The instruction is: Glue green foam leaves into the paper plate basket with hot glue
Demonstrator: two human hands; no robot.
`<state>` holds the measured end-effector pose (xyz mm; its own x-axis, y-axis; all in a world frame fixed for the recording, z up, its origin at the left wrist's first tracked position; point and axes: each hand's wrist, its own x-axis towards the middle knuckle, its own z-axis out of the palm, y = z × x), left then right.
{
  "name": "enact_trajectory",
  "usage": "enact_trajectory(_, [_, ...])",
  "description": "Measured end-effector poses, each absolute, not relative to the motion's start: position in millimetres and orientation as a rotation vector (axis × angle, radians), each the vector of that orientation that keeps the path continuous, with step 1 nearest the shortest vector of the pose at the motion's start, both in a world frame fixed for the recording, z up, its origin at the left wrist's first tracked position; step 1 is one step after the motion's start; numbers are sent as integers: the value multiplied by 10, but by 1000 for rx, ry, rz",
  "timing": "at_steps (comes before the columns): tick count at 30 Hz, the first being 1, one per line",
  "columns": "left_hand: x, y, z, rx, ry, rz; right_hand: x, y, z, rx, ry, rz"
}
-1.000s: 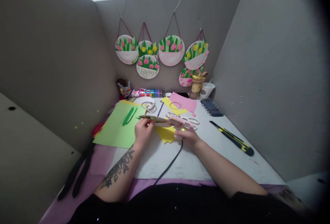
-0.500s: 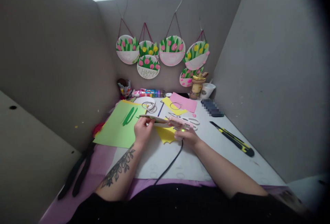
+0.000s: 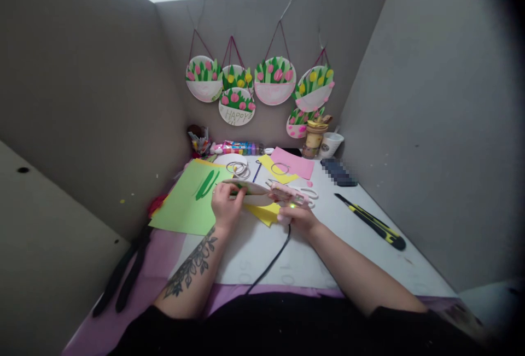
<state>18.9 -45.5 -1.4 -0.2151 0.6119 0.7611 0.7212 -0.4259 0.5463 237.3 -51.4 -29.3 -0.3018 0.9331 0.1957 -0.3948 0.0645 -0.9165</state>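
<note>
Pinching paper plate [image 3: 258, 199], left hand [image 3: 226, 205] is bracing it; right hand [image 3: 301, 218] is grasping pink glue gun [image 3: 290, 194] near rim. Light, even squeezing is probably serving best.

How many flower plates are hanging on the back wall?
6: far-left plate; yellow-flowered plate, partly covered by the HAPPY plate below; pink-edged plate right of those; tilted plate farther right; spotted plate beneath it, partly behind a cup. Others may be hidden.
</note>
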Motion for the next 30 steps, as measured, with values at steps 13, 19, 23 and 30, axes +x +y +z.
enact_trajectory(13, [140, -397, 7, -1736, -1667, -1756, 2335, -303, -310, -639, -516, 1899])
enact_trajectory(19, [155, -312, -144, -1714, -2107, -2562, 2435, -182, -364, -572, -478, 1719])
enact_trajectory(23, [295, -310, -236, -1908, -2346, -3270, 2432, -182, -361, -502, -510, 1615])
enact_trajectory(30, [436, -387, -285, -1685, -1915, -3741, 2254, -311, -312, -445, -590, 1630])
